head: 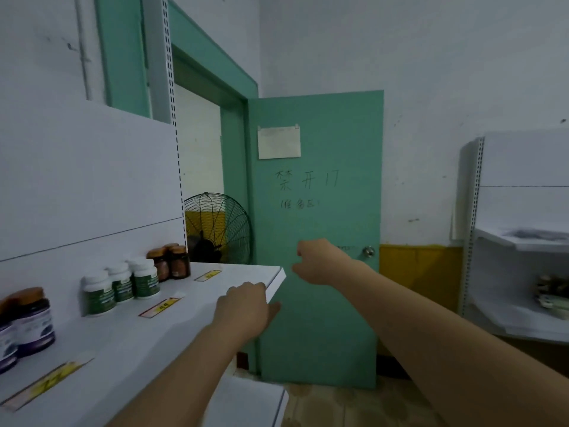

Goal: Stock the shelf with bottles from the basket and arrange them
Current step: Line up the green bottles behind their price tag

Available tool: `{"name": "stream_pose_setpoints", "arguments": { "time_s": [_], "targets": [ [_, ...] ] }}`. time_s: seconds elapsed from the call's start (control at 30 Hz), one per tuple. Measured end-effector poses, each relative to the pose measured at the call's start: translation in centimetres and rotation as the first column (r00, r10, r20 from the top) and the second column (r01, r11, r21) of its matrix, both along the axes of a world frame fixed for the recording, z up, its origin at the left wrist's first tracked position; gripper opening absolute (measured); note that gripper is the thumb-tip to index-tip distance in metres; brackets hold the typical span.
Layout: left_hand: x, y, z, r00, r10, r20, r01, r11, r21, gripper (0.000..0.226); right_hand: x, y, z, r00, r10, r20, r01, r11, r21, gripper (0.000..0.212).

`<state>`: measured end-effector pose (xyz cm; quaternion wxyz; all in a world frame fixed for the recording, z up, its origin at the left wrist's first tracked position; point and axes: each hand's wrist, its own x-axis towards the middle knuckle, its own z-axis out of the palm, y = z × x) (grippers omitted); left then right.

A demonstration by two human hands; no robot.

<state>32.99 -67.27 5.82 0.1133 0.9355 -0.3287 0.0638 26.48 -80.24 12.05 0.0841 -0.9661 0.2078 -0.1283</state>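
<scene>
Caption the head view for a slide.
Left hand at the corner of the white shelf, right hand empty before the green door; bottles line the back.

purple bottles cropped, far clutter perhaps blurred
</scene>
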Motion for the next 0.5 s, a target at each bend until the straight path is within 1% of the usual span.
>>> {"name": "stream_pose_setpoints", "arguments": {
  "time_s": [0.1, 0.23, 0.33, 0.43, 0.5],
  "targets": [
    [3.6, -3.4, -0.3, 1.0, -0.001, 0.001, 0.001, 1.0, 0.002, 0.056, 4.4, -3.0, -0.3, 1.0, 0.017, -0.001, -0.017, 1.0, -0.012, 0.032],
    [8.5, -7.7, -1.3, 0.999, 0.054, -0.006, -0.054, 0.998, 0.015, 0.056, 10.9, -7.5, -1.3, 0.997, 0.081, -0.003, -0.081, 0.996, -0.024, 0.034],
    [12.0, -9.9, -2.2, 0.99, 0.141, -0.013, -0.141, 0.99, 0.005, 0.055, 15.7, -10.1, -1.9, 0.982, 0.188, -0.012, -0.188, 0.981, -0.047, 0.036],
    [15.5, -10.9, -2.5, 0.963, 0.263, -0.056, -0.265, 0.964, -0.027, 0.055, 20.8, -11.5, -2.4, 0.943, 0.33, -0.039, -0.332, 0.941, -0.066, 0.024],
    [17.3, -11.2, -2.1, 0.932, 0.356, -0.072, -0.36, 0.932, -0.048, 0.057, 24.4, -11.7, -2.1, 0.9, 0.43, -0.074, -0.436, 0.895, -0.094, 0.016]
  ]
}}
